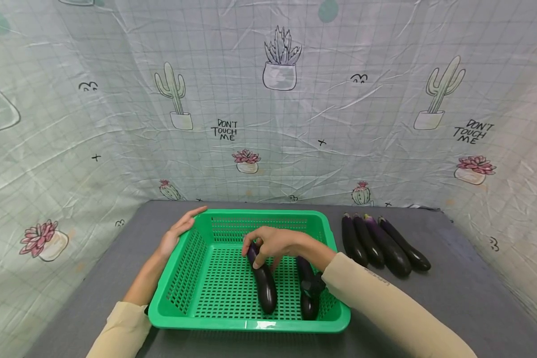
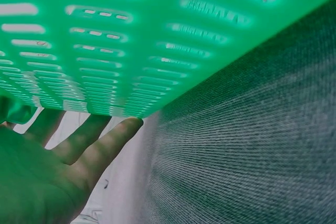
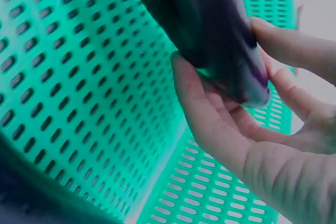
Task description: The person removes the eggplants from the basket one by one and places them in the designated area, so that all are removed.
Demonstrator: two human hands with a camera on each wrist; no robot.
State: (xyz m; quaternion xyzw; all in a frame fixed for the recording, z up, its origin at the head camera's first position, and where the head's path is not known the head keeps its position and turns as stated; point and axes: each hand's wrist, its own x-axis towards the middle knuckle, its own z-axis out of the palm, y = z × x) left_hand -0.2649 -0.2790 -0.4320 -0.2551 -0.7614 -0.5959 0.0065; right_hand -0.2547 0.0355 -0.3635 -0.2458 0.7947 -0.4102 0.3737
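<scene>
A green plastic basket (image 1: 223, 280) with slotted walls stands on the dark table. Inside it, my right hand (image 1: 273, 243) grips a dark purple eggplant (image 1: 266, 291) near its upper end, thumb on one side and fingers on the other. The right wrist view shows this eggplant (image 3: 210, 30) close up between thumb and fingers. A second eggplant (image 1: 310, 304) lies along the basket's right side, partly hidden by my right wrist. My left hand (image 1: 176, 233) rests against the basket's left rim with fingers extended; in the left wrist view its straight fingers (image 2: 107, 148) touch the outer wall.
To the right of the basket, several eggplants (image 1: 387, 248) lie side by side on the grey table (image 1: 465, 308). A printed cloth (image 1: 322, 124) hangs behind the table and along both sides.
</scene>
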